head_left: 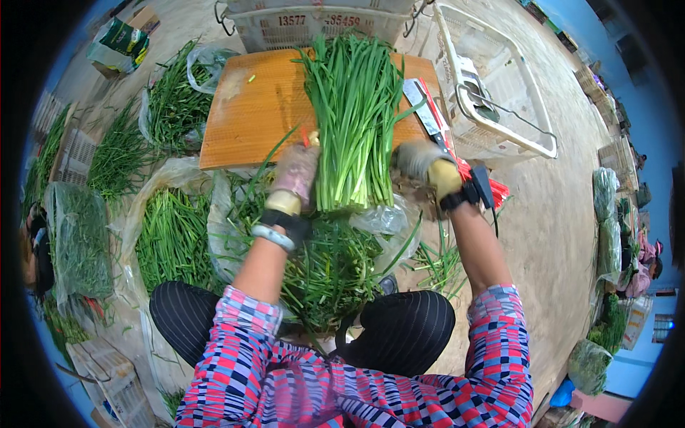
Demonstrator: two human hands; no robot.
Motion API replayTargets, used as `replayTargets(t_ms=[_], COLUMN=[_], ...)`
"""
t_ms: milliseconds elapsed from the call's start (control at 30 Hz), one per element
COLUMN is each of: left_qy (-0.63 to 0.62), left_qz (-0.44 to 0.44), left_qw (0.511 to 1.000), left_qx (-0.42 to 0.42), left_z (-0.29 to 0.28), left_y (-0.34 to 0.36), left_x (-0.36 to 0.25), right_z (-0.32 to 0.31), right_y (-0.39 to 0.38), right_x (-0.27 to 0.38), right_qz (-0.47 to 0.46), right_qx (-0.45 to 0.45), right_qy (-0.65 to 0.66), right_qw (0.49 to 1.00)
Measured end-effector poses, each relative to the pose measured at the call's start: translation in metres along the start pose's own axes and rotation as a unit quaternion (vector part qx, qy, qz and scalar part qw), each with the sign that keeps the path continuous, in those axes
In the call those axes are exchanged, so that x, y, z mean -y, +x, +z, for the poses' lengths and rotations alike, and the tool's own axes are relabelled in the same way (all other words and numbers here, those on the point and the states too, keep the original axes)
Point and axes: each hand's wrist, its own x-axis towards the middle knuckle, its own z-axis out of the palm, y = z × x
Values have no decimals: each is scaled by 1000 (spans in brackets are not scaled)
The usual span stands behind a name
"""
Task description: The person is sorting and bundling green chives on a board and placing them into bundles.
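Observation:
A thick bunch of green garlic chives (pixel 355 121) lies on an orange-brown wooden board (pixel 253 93), its pale cut ends pointing toward me over the near edge. My left hand (pixel 296 171), in a light pinkish glove, is at the bunch's left side; its fingers are blurred. Right of the bunch, my gloved right hand (pixel 422 162) is smeared by motion, with a gap between it and the stalks. A knife (pixel 424 107) with a wide blade and black handle lies on the board's right side, its handle reaching the right hand. Red strips (pixel 492 187) lie beside and under that hand.
Loose chives (pixel 332 264) are heaped below the board, between my knees. An open plastic bag of chives (pixel 171 235) stands at left. Beyond the board is a white crate (pixel 307 30); another crate (pixel 524 135), with a wire handle, stands right. More bagged greens (pixel 82 242) line the left.

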Motion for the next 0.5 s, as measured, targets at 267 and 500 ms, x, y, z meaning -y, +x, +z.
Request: replayTargets(t_ms=[267,500], left_qy=[137,-189], left_qz=[18,63], left_qw=[990,980], left_qx=[-26,-8], left_z=[-30,-3], left_y=[27,17], left_x=[-14,-46], right_z=[-19,-35], right_y=[12,-13], right_x=[-8,38], right_qz=[-29,51], right_qx=[9,-39], right_qy=[179,121], right_qw=[983,991])
